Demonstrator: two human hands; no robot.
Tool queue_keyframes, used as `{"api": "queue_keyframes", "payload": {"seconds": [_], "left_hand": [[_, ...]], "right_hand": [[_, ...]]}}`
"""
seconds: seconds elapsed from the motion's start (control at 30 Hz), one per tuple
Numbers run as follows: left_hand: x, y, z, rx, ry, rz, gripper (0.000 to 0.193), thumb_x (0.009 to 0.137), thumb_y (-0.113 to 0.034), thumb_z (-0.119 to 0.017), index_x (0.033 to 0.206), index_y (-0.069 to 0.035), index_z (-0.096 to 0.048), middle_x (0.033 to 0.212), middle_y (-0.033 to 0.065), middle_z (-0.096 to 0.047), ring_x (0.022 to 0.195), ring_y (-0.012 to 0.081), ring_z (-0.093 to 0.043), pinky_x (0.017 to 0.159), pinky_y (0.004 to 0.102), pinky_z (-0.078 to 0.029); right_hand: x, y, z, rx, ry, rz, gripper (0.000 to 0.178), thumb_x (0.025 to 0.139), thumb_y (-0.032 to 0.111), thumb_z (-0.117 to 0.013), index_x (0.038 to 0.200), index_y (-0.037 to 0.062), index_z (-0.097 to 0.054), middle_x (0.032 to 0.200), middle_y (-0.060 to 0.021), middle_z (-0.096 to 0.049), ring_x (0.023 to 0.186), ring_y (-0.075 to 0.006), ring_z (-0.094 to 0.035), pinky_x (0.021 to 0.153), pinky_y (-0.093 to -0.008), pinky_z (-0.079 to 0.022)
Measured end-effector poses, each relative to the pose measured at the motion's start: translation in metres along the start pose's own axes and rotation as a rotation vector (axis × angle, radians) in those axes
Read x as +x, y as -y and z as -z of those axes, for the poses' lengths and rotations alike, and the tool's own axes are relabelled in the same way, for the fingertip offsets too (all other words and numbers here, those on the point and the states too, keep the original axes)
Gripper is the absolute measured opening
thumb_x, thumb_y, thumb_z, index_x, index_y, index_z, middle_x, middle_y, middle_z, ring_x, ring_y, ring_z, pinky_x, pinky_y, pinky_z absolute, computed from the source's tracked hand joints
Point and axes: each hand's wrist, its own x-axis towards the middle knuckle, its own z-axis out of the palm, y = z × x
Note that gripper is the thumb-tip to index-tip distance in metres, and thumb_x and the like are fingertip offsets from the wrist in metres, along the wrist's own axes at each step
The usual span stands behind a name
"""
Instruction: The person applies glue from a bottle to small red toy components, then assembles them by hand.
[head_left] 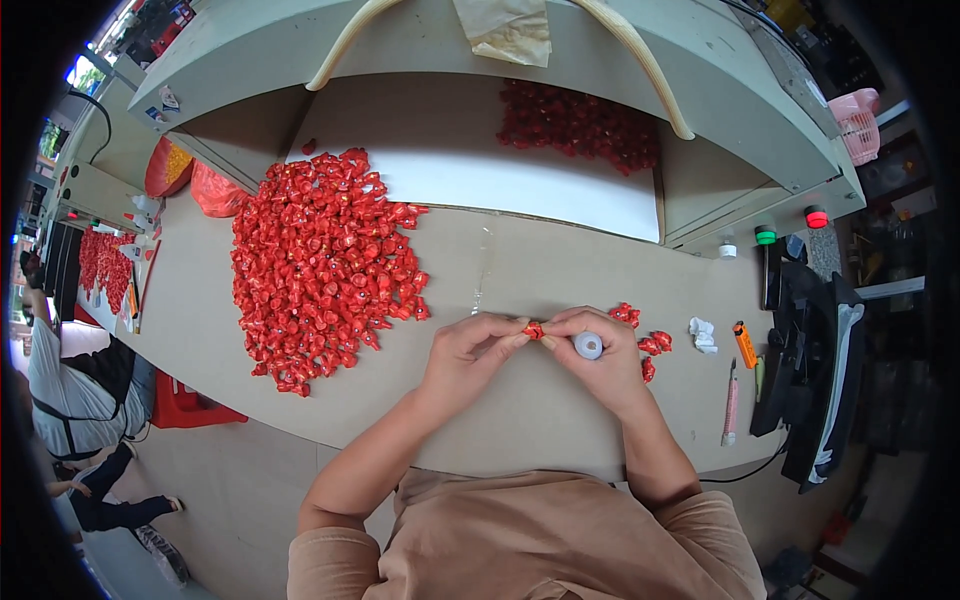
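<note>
Two bare hands meet at the near side of the table (455, 420), where your left hand (462, 352) and right hand (615, 372) pinch one small red piece (533, 329) between their fingertips. The double grip probably steadies something too small for a single hand. A white bottle (588, 346) sits tucked in your right hand, its round end facing up, apparently kept there so you need not put it down.

To your left spreads a large heap of red pieces (330, 270), seemingly placed within reach of that hand. A few loose red pieces (655, 344) lie just beside your right hand, where a sideways move could brush them. Beyond them sit a crumpled white tissue (703, 335), an orange tool (744, 344) and a pink-handled tool (730, 412). Ahead, the pale machine housing (690, 75) overhangs more red pieces (580, 128), limiting reach from above.
</note>
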Motion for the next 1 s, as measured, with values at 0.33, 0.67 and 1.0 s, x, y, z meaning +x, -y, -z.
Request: {"api": "queue_keyframes", "payload": {"seconds": [0.33, 0.67, 1.0], "left_hand": [[-0.005, -0.004, 0.007, 0.078, -0.058, -0.069, 0.011, 0.088, -0.01, -0.068, 0.096, -0.002, -0.07, 0.085, 0.0097, -0.069, 0.074, 0.0154, -0.065, 0.065, 0.0286, -0.051], [-0.011, -0.005, 0.008, -0.005, -0.022, -0.136, 0.009, 0.086, -0.007, -0.065, 0.09, 0.001, -0.065, 0.083, 0.0113, -0.068, 0.075, 0.0191, -0.066, 0.069, 0.0313, -0.051], [-0.011, 0.001, 0.005, -0.053, -0.015, -0.142, 0.014, 0.091, -0.014, -0.065, 0.099, -0.002, -0.068, 0.087, 0.0078, -0.069, 0.08, 0.0151, -0.065, 0.071, 0.0282, -0.051]], "right_hand": [[-0.003, -0.008, -0.009, -0.102, -0.061, -0.017, 0.012, 0.077, -0.003, -0.074, 0.088, 0.0001, -0.069, 0.09, -0.0096, -0.068, 0.084, -0.0178, -0.063, 0.077, -0.0291, -0.05], [-0.01, -0.025, -0.004, -0.038, 0.0, 0.005, 0.009, 0.084, -0.007, -0.062, 0.092, -0.0025, -0.063, 0.095, -0.0082, -0.06, 0.092, -0.0143, -0.057, 0.083, -0.026, -0.046], [-0.007, -0.016, -0.005, -0.05, 0.013, 0.017, 0.008, 0.084, -0.006, -0.063, 0.091, -0.0022, -0.064, 0.093, -0.0073, -0.062, 0.084, -0.0123, -0.059, 0.076, -0.0243, -0.048]]}}
